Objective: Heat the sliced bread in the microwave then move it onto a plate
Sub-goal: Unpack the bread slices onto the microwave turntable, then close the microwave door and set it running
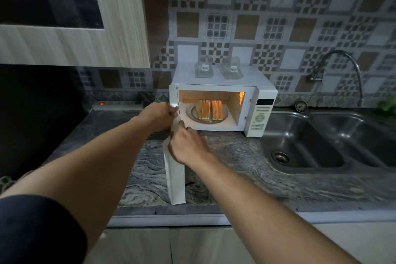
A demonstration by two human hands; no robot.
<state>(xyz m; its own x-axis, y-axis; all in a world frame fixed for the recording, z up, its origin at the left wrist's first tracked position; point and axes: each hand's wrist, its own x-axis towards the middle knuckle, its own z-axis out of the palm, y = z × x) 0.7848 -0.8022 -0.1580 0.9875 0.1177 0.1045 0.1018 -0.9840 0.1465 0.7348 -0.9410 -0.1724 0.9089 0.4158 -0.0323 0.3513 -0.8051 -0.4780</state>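
Observation:
A white microwave [264, 113] stands on the counter against the tiled wall, lit inside. Several slices of bread [210, 109] stand upright on the glass turntable [194, 114]. The microwave door [176, 182] is swung wide toward me and shows edge-on. My left hand [159, 115] grips the door's top near the hinge, fingers curled over it. From the right side, my right hand [188, 146] holds the door's upper edge with the thumb raised. No separate plate is in view.
Two clear glass containers [203, 68] [232, 69] sit on top of the microwave. A steel double sink [304, 148] with a curved tap [342, 55] lies to the right. A power strip [116, 105] with a red light is at back left. A cabinet [64, 45] hangs overhead.

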